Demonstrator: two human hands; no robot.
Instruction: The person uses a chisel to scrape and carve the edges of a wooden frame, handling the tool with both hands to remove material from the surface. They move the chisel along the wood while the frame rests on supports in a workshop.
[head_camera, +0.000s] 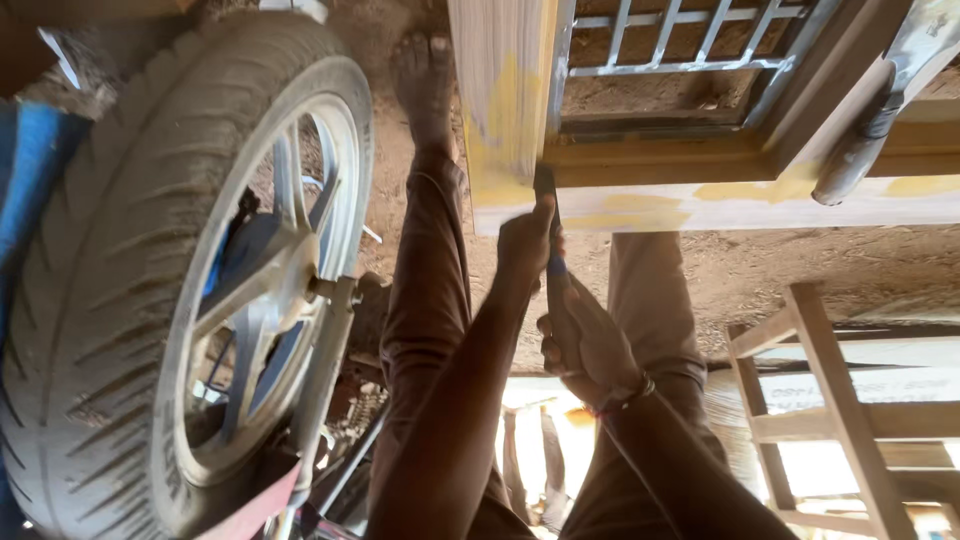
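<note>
The left hand (525, 240) is closed around the upper shaft of a thin scraping tool (548, 225), whose tip meets the yellow-smeared wooden frame (620, 200) at twelve o'clock. The right hand (585, 345), at five o'clock of the left, curls its fingers round the tool's lower end. A motorbike wheel (170, 280) stands at nine o'clock.

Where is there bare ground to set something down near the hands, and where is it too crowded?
Bare dirt ground lies between the wooden frame and the wooden stool. A narrower strip runs between the wheel and the foot. It is crowded at the frame's corner, where the left hand and right hand work a tool.
</note>
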